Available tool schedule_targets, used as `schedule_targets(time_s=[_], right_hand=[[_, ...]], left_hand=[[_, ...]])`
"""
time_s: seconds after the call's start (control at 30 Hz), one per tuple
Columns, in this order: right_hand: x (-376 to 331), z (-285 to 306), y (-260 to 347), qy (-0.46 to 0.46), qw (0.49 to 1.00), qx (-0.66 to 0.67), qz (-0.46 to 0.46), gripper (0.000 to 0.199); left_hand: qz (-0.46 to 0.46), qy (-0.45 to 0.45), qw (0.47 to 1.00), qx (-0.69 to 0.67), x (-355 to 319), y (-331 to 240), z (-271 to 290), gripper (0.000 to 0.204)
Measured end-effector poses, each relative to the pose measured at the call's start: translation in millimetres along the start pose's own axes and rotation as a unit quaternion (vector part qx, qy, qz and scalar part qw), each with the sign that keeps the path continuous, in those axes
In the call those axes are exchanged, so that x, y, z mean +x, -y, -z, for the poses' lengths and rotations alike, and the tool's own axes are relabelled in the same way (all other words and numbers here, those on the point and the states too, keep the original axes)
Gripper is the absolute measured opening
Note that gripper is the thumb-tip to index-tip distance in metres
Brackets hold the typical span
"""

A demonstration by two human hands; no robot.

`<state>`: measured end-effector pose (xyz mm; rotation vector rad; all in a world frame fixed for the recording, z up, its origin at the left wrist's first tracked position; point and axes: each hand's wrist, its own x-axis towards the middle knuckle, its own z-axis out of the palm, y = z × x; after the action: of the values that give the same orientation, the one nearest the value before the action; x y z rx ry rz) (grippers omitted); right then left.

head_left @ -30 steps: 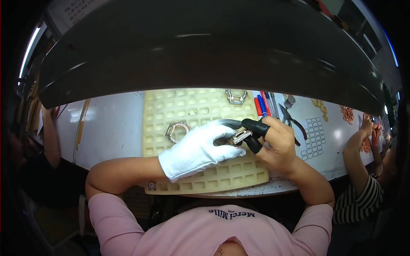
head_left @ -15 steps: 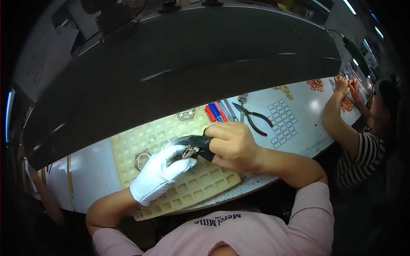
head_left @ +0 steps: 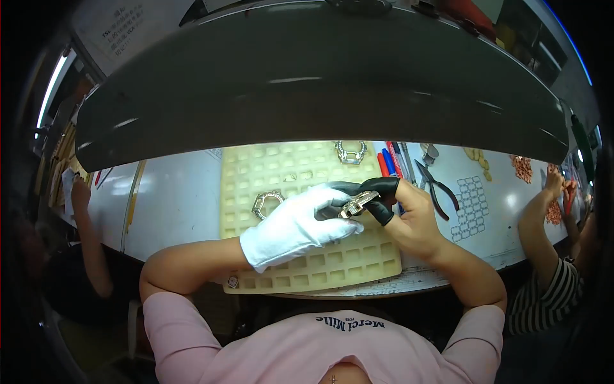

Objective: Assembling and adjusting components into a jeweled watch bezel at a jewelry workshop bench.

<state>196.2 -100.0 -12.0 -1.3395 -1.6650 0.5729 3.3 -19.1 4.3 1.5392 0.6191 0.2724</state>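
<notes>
Since the earlier frame the view has swung back level, so the cream tray [head_left: 307, 269] again sits square under both hands, which have stayed together over its right half. Nearest, the left hand [head_left: 297, 224] in a white glove curls its fingers around a small silver metal piece [head_left: 355, 205], and the right hand [head_left: 409, 221] — bare but for 2 black finger covers [head_left: 382, 192] — pinches the same piece from the right, so both grips are closed on it, just above the tray's pockets. Left of the gloved hand a silver ring-shaped part [head_left: 265, 201] lies in the tray; at the tray's far edge rests a second part [head_left: 350, 152]. Right of that, red and blue pens [head_left: 385, 163] lie side by side, then black-handled pliers [head_left: 437, 187] beside a white sheet printed with a grid of small squares [head_left: 472, 208]. Far right, another person's hand [head_left: 555, 185] is near a heap of copper-coloured bits [head_left: 523, 168]. At the far left — above the dark shade [head_left: 307, 89] — hangs a pale rectangular sign [head_left: 121, 29].
</notes>
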Motion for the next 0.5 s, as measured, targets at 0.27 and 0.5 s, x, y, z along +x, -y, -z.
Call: schedule_targets(time_s=[0.27,0.5], right_hand=[[0,-3,2,0.011,0.999,0.03,-0.042,0.023],[3,2,-1,-0.056,0.965,-0.207,0.149,0.028]], left_hand=[[0.038,0.016,0.995,-0.089,-2,1,-1,0.031],[-0.03,-0.002,0.999,0.038,1,7,-1,0.022]])
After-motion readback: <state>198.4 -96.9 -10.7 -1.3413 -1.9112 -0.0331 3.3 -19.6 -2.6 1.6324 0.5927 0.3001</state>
